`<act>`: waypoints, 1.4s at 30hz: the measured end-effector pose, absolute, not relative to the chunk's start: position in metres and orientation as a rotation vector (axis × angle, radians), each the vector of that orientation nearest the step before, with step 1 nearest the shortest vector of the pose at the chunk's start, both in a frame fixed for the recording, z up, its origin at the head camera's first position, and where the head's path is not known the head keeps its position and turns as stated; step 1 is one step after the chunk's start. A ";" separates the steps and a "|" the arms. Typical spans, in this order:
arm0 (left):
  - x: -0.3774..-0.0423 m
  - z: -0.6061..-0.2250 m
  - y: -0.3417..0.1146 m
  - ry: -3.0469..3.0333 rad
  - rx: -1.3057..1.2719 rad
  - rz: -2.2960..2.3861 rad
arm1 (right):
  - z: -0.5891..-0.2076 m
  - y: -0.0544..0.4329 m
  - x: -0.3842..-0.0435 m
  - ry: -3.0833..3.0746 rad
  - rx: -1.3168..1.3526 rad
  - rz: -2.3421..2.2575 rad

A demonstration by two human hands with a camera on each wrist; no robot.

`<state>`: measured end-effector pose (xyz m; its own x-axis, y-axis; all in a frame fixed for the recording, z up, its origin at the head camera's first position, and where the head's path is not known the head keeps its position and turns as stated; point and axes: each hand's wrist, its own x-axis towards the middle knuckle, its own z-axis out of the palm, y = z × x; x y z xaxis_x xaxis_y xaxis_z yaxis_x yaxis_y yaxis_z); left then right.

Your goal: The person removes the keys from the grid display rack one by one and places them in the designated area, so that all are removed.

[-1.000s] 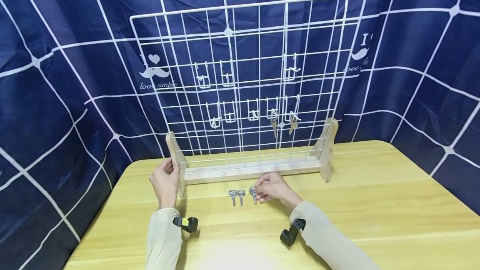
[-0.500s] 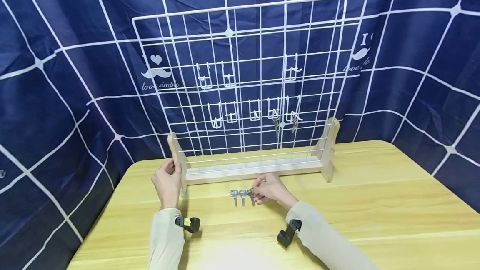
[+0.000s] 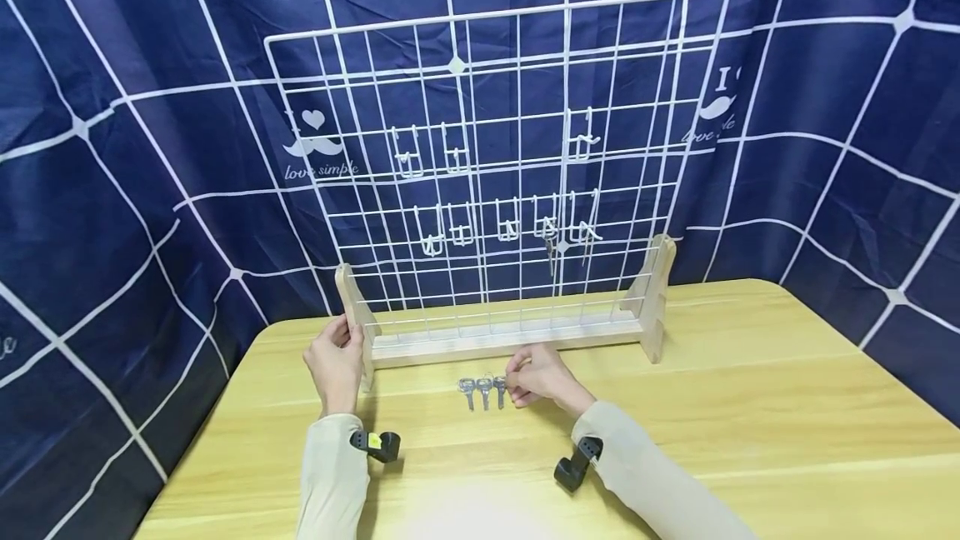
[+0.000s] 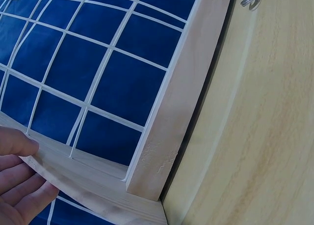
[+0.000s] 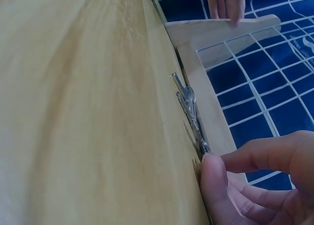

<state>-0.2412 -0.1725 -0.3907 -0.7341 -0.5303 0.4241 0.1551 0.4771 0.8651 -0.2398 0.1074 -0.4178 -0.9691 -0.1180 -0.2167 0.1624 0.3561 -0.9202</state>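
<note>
In the head view, several of the task's small metal items lie together: a left key (image 3: 467,392), a middle key (image 3: 484,392) and a right key (image 3: 500,391), side by side in front of the rack. My right hand (image 3: 545,377) pinches the right key near its head between thumb and forefinger; the fingertips cover part of it. The right wrist view shows the keys (image 5: 189,107) edge-on beyond the thumb (image 5: 214,178). My left hand (image 3: 335,365) grips the left wooden support (image 3: 352,298) of the white wire grid rack (image 3: 495,115), thumb on one face and fingers on the other.
White wire hooks (image 3: 507,229) hang on the grid in two rows. Two lower right hooks carry a hanging key (image 3: 551,255) each. The rack's wooden base bar (image 3: 450,352) stands on the yellow wooden table (image 3: 712,407), with a blue curtain (image 3: 187,148) behind and at both sides.
My right hand has slid slightly left, bringing the right key from a gap to close beside the other two. The hanging keys have turned nearly edge-on. My left hand keeps its grip.
</note>
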 end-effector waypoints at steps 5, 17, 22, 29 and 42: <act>-0.242 -0.389 -0.173 -2.053 0.321 -1.290 | -0.417 0.107 -0.242 2.379 0.042 -1.645; -0.241 -0.387 -0.170 -2.041 0.300 -1.297 | -0.414 0.111 -0.238 2.377 0.044 -1.646; -0.241 -0.388 -0.170 -2.046 0.298 -1.315 | -0.415 0.111 -0.238 2.383 0.040 -1.644; -0.239 -0.392 -0.173 -2.050 0.324 -1.325 | -0.406 0.110 -0.233 2.533 -0.040 -1.525; -0.236 -0.391 -0.173 -2.041 0.322 -1.328 | -0.294 0.132 -0.213 3.519 -0.374 -1.614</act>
